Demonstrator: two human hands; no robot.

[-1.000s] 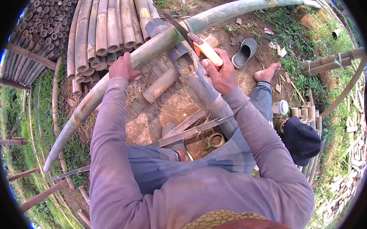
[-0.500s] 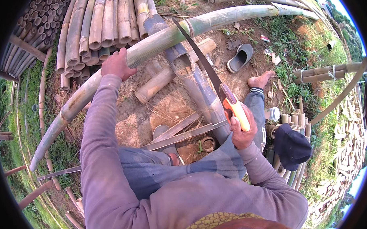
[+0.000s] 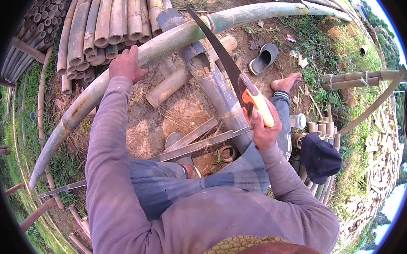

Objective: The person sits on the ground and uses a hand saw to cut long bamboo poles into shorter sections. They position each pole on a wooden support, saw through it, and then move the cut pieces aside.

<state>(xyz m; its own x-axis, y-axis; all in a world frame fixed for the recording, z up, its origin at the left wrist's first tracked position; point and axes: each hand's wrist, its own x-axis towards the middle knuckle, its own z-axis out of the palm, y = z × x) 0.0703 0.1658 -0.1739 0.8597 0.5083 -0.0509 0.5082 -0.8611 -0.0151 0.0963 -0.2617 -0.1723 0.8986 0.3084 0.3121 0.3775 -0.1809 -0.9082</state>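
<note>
White cup: a cup (image 3: 298, 121) on my right, near my leg; I cannot tell what is in it.
Grey shoe: the shoe (image 3: 263, 59) sits on the dirt, and my bare foot (image 3: 286, 83) is just below it.
Short bits: a bunch of short bamboo bits (image 3: 323, 128) stands on my right, with a dark hat (image 3: 320, 158) on top of some.
Big stack: many bamboo poles (image 3: 105, 23) lie in a heap at the far left, open ends toward me.
Under the pole: a thick grey bamboo (image 3: 225, 97) slants up from my lap and goes under the long pole (image 3: 173, 40).
On the ground: a cut bamboo piece (image 3: 168, 88) lies left of the thick one, and a bamboo ring (image 3: 227, 154) is close to my leg.
In the way: a flat strip (image 3: 195, 146) crosses in front of me, between my legs and the dirt.
Long pole: it bends across from low left to far right.
Left hand: my left hand (image 3: 127, 66) is clamped on the long pole, fingers folded over it, thumb sticking out.
Right hand: my right hand (image 3: 265, 127) is closed tight around the orange handle (image 3: 259, 107) of the saw (image 3: 227, 59).
Saw: its blade crosses the long pole, tip past the far side; I cannot tell if it touches.
</note>
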